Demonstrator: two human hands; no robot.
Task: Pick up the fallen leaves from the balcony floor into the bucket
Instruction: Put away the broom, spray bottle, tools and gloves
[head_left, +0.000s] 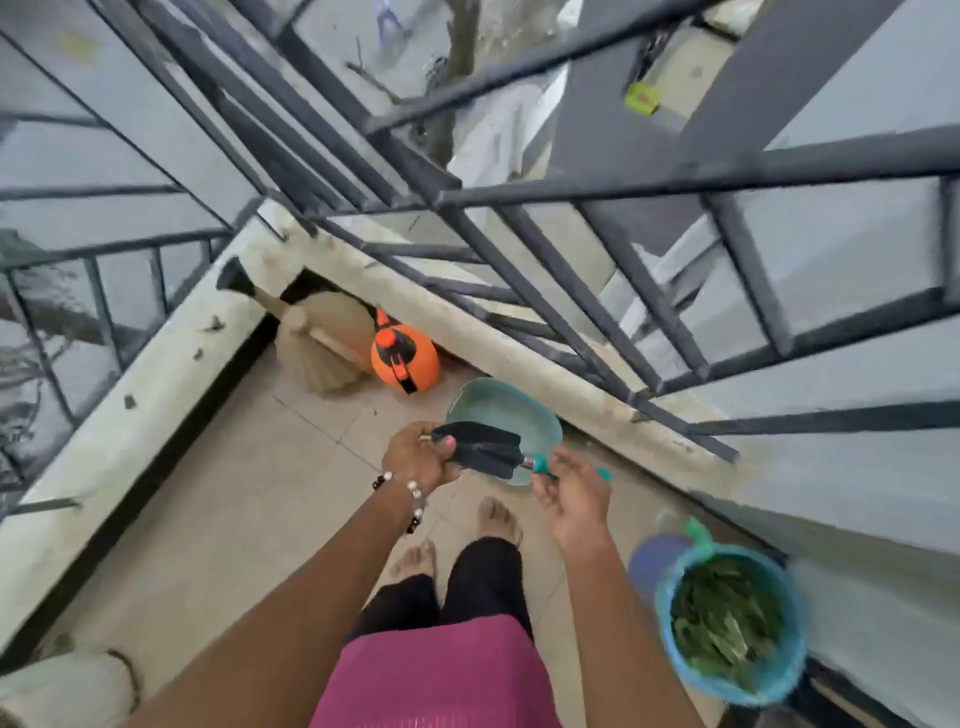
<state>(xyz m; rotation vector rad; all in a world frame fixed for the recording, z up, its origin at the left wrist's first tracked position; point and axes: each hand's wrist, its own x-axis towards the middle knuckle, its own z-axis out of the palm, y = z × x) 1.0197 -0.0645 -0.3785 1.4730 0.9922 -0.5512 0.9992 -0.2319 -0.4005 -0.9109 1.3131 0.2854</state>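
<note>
Person standing barefoot on the pale tiled balcony floor; both hands raised in front of the body, sharing one tool, a small black-bladed hand trowel with a teal handle.

Left hand: fingers curled round the blade end of the trowel, thumb pressed on its upper face. Right hand: fingers loosely curled about the teal handle; whether the grip is firm cannot be told, the hand covering most of the handle.

Task items: round blue plastic bucket stands on the floor at the person's right, just beside the wall, and holds a heap of green leaves; no loose leaves are plainly visible on the tiles in view, though a few dark scraps lie on the concrete ledge; judged near completion.

Other items: oval teal plastic basin on the floor directly beyond the hands; orange round sprayer bottle and straw hand broom in the corner; grey metal railing.

Risks, as judged: the bare grip on the blade invites a nick or a slip if the tool twists during handover; a dropped trowel would land near bare toes or strike the basin; the bucket sits close to the right foot and could be tipped by a careless step, spilling leaves; scraps on the ledge could drop through the railing.
</note>
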